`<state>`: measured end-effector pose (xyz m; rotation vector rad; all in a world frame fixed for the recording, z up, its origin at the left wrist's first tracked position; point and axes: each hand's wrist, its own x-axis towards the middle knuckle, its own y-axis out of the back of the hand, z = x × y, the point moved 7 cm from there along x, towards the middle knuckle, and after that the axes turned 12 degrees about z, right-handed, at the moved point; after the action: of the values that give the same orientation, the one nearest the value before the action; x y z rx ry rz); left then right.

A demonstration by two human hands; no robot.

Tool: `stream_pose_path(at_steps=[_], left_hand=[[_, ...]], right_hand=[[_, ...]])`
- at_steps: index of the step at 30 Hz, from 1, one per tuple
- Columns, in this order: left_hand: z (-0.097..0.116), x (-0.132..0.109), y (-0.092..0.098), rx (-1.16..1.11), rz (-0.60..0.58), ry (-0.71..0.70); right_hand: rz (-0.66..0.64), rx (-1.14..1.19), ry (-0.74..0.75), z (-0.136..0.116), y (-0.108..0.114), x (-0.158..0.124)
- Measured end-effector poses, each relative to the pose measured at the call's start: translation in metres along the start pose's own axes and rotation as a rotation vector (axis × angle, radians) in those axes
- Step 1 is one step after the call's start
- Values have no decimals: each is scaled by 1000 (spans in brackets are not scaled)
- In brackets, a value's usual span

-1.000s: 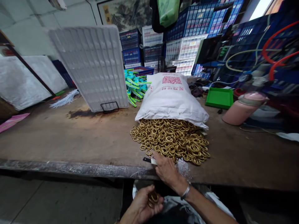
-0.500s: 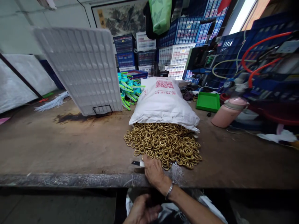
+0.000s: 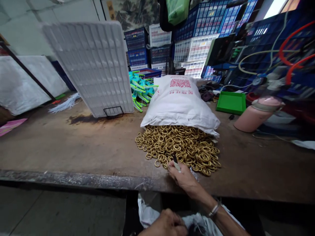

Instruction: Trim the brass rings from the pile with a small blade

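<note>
Golden rings (image 3: 177, 147) lie heaped on the table, spilling from the open mouth of a white woven sack (image 3: 179, 103) with red print. At the near edge of the heap is my right hand (image 3: 183, 177), closed around a small knife (image 3: 176, 165) with a pale handle. Its dark tip points up and away over the rings. Whether the fingertips also touch a ring is hidden. My left hand (image 3: 168, 224) is low, below the table edge, with its fingers curled; what they hold, if anything, is hidden. White sack material (image 3: 147, 209) lies beside it.
A ribbed white plastic tray (image 3: 91, 65) leans upright on a black wire stand (image 3: 113, 112). Green and teal plastic pieces (image 3: 141, 88) lie behind the sack. To the right are a green tray (image 3: 231, 102) and a pink bottle (image 3: 256, 114). Stacked crates (image 3: 192, 49) stand behind.
My right hand has moved right along the heap, and the knife has turned from pointing left to pointing away. My left hand has moved right and its fingers have curled. The view has shifted.
</note>
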<state>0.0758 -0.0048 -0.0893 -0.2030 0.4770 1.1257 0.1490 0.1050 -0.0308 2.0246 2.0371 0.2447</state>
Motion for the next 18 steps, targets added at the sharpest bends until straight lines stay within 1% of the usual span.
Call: stream_pose_path(at_steps=[3,4,5,7,8,10,14,16,18], left_hand=[[29,-7,4,12,114,-159],[38,-7,10,-20,191,-185],[45,-7,19,-64,289,-192],[51,-4,39,-159,482,-146],[54,-3,46,-197,544,-133],[58,3,53,-240,560,-149],[62,13,46,-209,438,-218],[62,15,44,-175,443,-243],[66,14,46,-105,485,-304]], right_hand=[[-93,86,-105,12,6,-16],[-113,103,-127,15,9,-21],[-128,119,-143,17,12,-25],[-165,141,-175,20,15,-32],[-187,150,-187,21,15,-35],[-225,170,-208,22,15,-39],[-225,184,-211,26,12,-42],[-210,174,-188,28,11,-41],[-186,151,-149,31,10,-38]])
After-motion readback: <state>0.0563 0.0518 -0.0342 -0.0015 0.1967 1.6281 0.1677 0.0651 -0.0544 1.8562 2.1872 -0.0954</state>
